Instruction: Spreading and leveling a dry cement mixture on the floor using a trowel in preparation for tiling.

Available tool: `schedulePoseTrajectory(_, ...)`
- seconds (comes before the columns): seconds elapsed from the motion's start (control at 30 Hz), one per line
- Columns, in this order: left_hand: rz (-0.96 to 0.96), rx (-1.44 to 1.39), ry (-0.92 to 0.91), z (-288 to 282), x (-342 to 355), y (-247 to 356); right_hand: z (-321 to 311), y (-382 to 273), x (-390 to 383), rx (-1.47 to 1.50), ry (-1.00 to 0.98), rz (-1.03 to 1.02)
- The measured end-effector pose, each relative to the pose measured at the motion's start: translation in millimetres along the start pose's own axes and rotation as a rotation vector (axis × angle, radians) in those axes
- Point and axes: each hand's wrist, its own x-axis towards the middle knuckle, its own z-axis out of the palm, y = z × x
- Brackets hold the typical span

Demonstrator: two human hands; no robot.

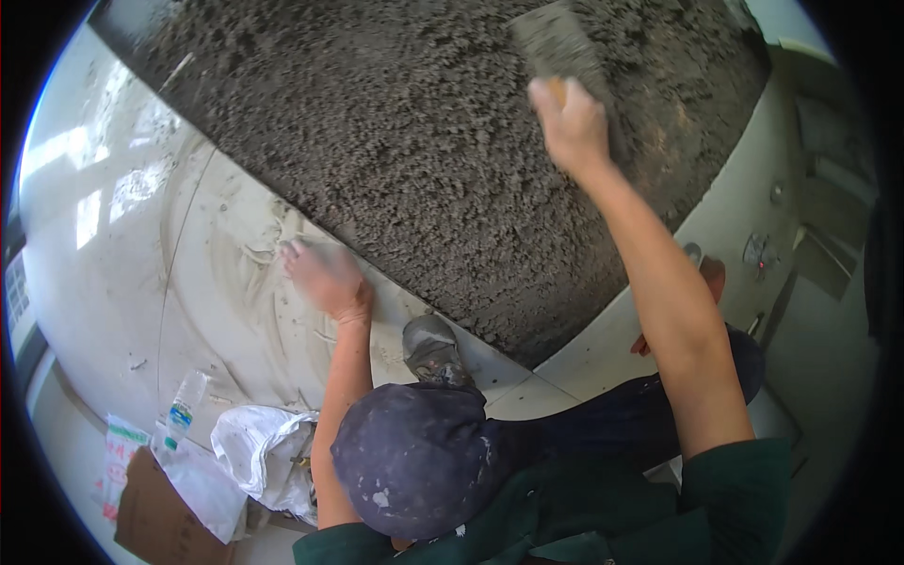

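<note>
My right hand (pixel 570 122) reaches far forward and grips the wooden handle of a grey, mortar-coated trowel (pixel 556 42). The trowel's blade lies on a wide bed of rough grey mortar (pixel 405 141). My left hand (pixel 325 278) is spread flat on a smeared white floor tile (pixel 235 311), just short of the mortar's edge, and looks slightly blurred. My knee in stained dark blue trousers (pixel 414 461) fills the lower middle, with a dirty grey shoe (pixel 433 348) in front of it.
A plastic bottle (pixel 184 410), a crumpled white sack (pixel 268 452) and a piece of brown cardboard (pixel 155 518) lie at the lower left. Glossy white tiles (pixel 104 207) stretch to the left. A pale wall with round fittings (pixel 758 250) stands at the right.
</note>
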Motion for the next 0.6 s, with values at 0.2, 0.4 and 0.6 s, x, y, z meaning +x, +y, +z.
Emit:
schedulePoseTrajectory(0.2, -0.029, -0.018, -0.023, 3, -4, 2, 98, -90, -121, 0.032, -0.474, -0.335)
schedulePoseTrajectory(0.4, -0.021, -0.003, 0.011, -6, -7, -9, 85, -82, -14, -0.352, -0.320, -0.600)
schedulePoseTrajectory(0.6, -0.017, -0.019, -0.012, -3, -1, -3, -19, 14, 96, -0.329, 0.130, -0.150)
